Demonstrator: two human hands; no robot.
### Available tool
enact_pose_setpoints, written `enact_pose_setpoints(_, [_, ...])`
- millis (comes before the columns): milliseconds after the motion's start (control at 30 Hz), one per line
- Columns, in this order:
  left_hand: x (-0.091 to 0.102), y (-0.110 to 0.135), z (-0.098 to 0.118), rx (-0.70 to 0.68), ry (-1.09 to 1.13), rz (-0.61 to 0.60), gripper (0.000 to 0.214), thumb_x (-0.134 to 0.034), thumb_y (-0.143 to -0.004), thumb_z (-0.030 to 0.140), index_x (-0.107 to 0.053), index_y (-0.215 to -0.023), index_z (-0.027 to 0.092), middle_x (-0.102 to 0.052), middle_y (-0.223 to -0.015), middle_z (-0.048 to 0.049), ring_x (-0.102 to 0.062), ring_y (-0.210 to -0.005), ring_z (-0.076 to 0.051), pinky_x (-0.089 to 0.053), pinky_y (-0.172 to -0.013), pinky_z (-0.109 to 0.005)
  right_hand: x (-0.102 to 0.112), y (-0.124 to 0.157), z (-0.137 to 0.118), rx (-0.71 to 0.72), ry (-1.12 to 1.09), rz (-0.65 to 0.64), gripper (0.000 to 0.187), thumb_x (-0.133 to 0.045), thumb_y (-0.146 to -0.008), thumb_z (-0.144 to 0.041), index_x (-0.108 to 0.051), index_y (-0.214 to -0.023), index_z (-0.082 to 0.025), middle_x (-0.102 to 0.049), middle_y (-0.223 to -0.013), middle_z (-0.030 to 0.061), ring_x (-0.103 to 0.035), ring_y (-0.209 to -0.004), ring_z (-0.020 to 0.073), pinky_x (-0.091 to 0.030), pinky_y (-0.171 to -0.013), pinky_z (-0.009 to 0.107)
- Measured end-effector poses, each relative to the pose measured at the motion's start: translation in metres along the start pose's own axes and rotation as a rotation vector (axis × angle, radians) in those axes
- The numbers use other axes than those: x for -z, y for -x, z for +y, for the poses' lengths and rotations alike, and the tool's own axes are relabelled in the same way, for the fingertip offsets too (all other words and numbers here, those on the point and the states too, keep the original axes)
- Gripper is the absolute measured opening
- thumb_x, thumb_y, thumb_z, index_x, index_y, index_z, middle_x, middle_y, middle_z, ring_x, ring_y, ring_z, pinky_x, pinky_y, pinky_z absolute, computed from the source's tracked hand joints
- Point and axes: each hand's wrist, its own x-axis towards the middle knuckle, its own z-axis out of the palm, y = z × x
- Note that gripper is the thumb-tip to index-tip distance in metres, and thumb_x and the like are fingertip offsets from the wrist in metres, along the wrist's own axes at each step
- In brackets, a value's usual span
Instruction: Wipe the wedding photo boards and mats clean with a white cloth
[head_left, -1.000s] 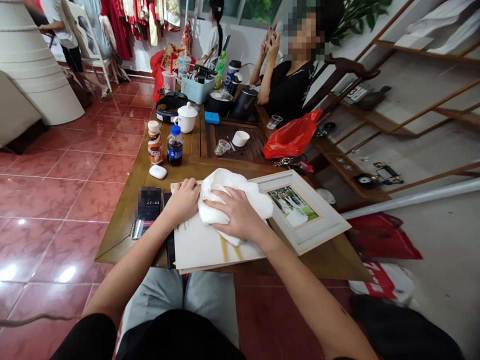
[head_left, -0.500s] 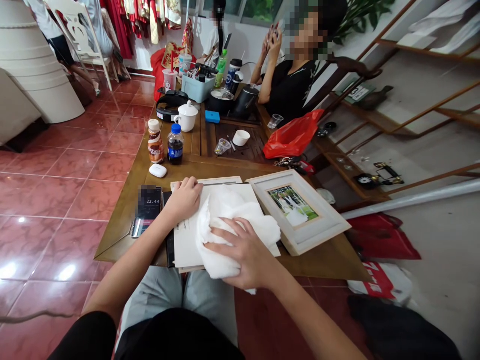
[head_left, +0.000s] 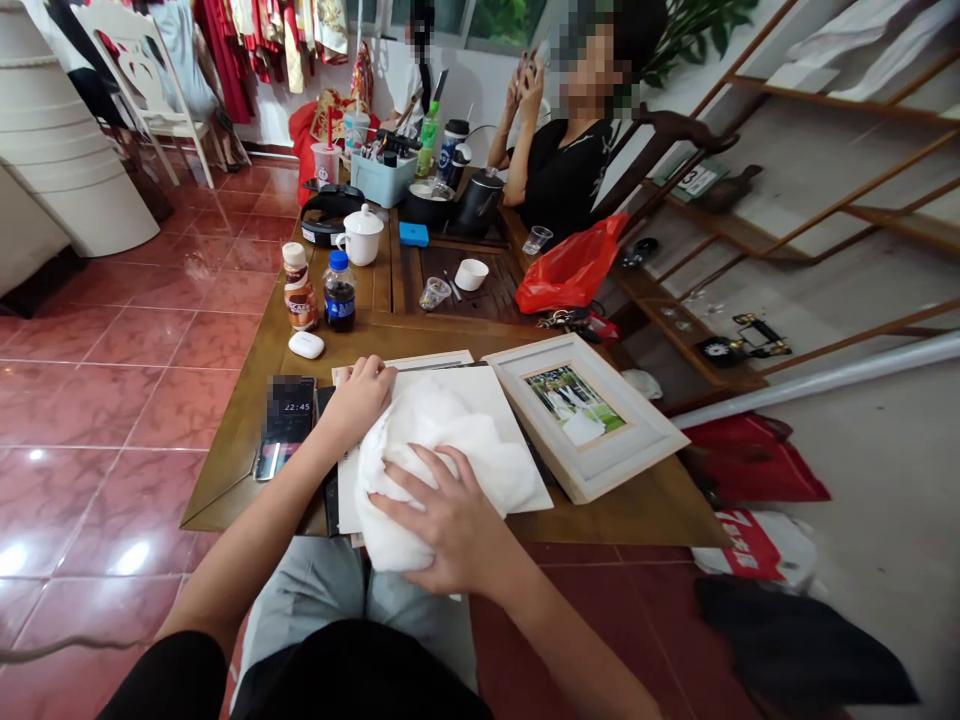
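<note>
Wooden surface (head_left: 225, 480), near edge: white cloth (head_left: 409, 480) bunched under my right hand (head_left: 450, 530), pressing down; left hand (head_left: 358, 402) apart, resting on white board (head_left: 472, 395) (pinned firmly, it won't slide).

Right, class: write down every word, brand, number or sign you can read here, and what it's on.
"22:45" on the phone screen
"3" on the green-and-white card
Too blurred to read: the labels on the cola bottle and brown bottle, and the print on the red-and-white bag.
</note>
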Motion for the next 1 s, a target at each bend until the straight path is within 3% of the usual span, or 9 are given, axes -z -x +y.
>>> enact_pose_setpoints(200, [-0.005, -0.005, -0.007, 0.006, 0.013, -0.025, 0.037, -0.041, -0.101, 0.017, -0.060, -0.133, 0.019, -0.057, -0.128, -0.0162, -0.050, -0.120, -0.032, -0.043, -0.102, -0.051, -0.005, -0.022, -0.019, 0.022, -0.005, -0.009, 0.071, -0.064, -0.087, -0.064, -0.056, -0.145, -0.024, -0.048, -0.159, 0.0120, -0.036, -0.140, 0.0445, -0.023, -0.112, 0.067])
enact_pose_setpoints(367, [-0.007, -0.005, -0.011, -0.014, 0.044, 0.001, 0.037, -0.041, -0.101, 0.018, -0.061, -0.133, 0.018, -0.058, -0.125, -0.0157, -0.051, -0.117, -0.031, -0.044, -0.102, -0.051, 0.001, -0.020, -0.017, -0.021, -0.033, -0.050, 0.071, -0.064, -0.087, -0.066, -0.056, -0.145, -0.027, -0.049, -0.159, 0.0097, -0.039, -0.138, 0.0428, -0.024, -0.113, 0.065])
enact_pose_setpoints(533, [-0.002, 0.000, -0.008, -0.044, 0.085, 0.058, 0.035, -0.040, -0.100, 0.017, -0.064, -0.125, 0.020, -0.059, -0.119, -0.0137, -0.052, -0.113, -0.029, -0.044, -0.100, -0.048, 0.010, 0.001, -0.001, -0.121, -0.008, -0.023, 0.068, -0.067, -0.083, -0.065, -0.063, -0.140, -0.028, -0.055, -0.154, 0.0095, -0.041, -0.135, 0.0416, -0.027, -0.112, 0.060])
enact_pose_setpoints(800, [-0.002, 0.001, -0.002, -0.026, 0.075, 0.062, 0.037, -0.037, -0.099, 0.015, -0.065, -0.123, 0.017, -0.060, -0.119, -0.0150, -0.054, -0.112, -0.030, -0.044, -0.099, -0.048, 0.009, 0.057, 0.022, -0.196, 0.166, 0.204, 0.054, -0.068, -0.081, -0.050, -0.070, -0.130, -0.027, -0.065, -0.138, 0.0105, -0.046, -0.127, 0.0402, -0.033, -0.106, 0.053])
enact_pose_setpoints(1000, [-0.001, 0.001, 0.000, -0.028, 0.048, 0.045, 0.036, -0.037, -0.099, 0.016, -0.065, -0.122, 0.015, -0.060, -0.120, -0.0160, -0.054, -0.113, -0.031, -0.045, -0.098, -0.049, 0.003, 0.078, 0.037, -0.264, 0.222, 0.226, 0.054, -0.061, -0.083, -0.044, -0.069, -0.133, -0.025, -0.063, -0.136, 0.0137, -0.047, -0.124, 0.0411, -0.039, -0.099, 0.055])
